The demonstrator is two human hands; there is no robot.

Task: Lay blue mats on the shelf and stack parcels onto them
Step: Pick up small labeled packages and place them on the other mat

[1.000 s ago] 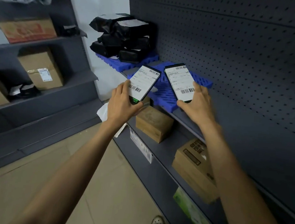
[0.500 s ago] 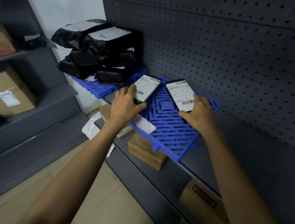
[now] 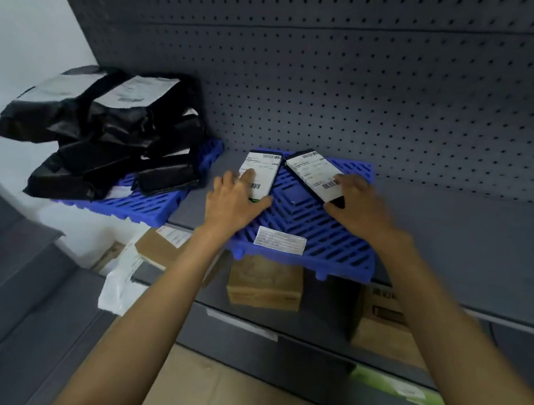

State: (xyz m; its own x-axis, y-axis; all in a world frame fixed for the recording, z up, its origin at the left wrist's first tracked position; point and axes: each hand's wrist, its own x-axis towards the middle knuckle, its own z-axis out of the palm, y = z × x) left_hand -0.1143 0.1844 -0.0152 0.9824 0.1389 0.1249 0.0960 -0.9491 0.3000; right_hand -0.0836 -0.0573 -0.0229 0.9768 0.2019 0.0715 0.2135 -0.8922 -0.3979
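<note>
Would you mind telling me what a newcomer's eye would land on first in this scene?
Probably the bright blue mat on the grey shelf, where the left hand holds the left parcel and the right hand holds the right parcel, both flat, black and white-labelled. Next, the heap of black bagged parcels on a second blue mat further left.

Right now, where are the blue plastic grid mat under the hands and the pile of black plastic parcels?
blue plastic grid mat [image 3: 336, 240], head view, bare ribs near its front
pile of black plastic parcels [image 3: 113, 137], head view, middle bag
</note>
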